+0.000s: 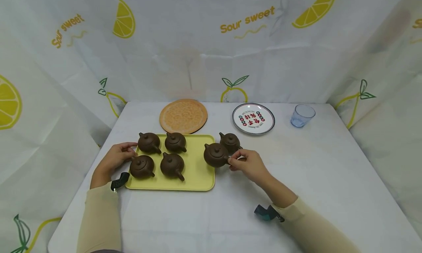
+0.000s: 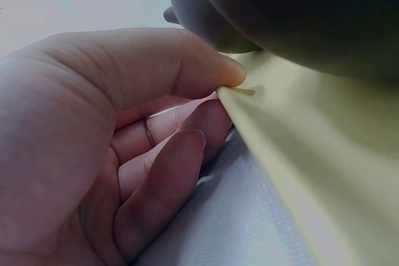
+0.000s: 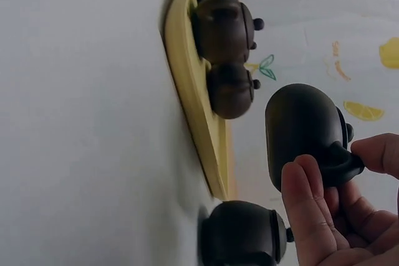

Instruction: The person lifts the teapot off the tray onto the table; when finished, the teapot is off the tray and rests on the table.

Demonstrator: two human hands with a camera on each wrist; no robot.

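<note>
My right hand (image 1: 249, 166) pinches the handle of a small dark brown teapot (image 1: 215, 155) between thumb and fingers. In the right wrist view this teapot (image 3: 305, 135) is lifted, its base above the table. Just behind it a second brown teapot (image 1: 230, 142) stands on the table, partly hidden by the held one. My left hand (image 1: 116, 158) grips the left rim of the yellow tray (image 1: 197, 176), thumb on top and fingers curled beneath, as the tray edge (image 2: 249, 123) shows in the left wrist view. Several matching teapots (image 1: 172, 165) stand in two rows on the tray's left part.
Behind the tray lies a round tan mat (image 1: 183, 116). A white plate (image 1: 253, 118) with red lettering is to its right, and a bluish glass (image 1: 302, 115) stands farther right. A lemon-print curtain (image 1: 184, 44) closes off the back of the white table (image 1: 316, 179).
</note>
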